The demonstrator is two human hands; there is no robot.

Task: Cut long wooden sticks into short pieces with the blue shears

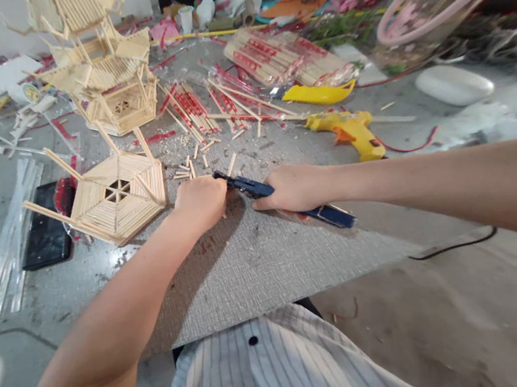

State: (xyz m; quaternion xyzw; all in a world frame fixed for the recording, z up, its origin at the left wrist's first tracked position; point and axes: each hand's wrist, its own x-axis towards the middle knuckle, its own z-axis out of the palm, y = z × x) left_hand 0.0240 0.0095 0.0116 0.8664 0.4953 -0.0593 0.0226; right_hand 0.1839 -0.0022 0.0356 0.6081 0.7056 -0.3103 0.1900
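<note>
Over the table [262, 273], right hand [293, 187] curls round tool [253, 186].

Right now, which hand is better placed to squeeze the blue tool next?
Probably the person's right hand: it's wrapped around the blue tool at its handle. The left hand is a fist by the tool's other end; whatever it holds is mostly hidden.

A long, slim, dark-blue hand tool [256, 187] slants over the grey counter [233, 278], narrow head toward the upper left, handle end lower right, its middle wrapped by the right hand [292, 189].
</note>
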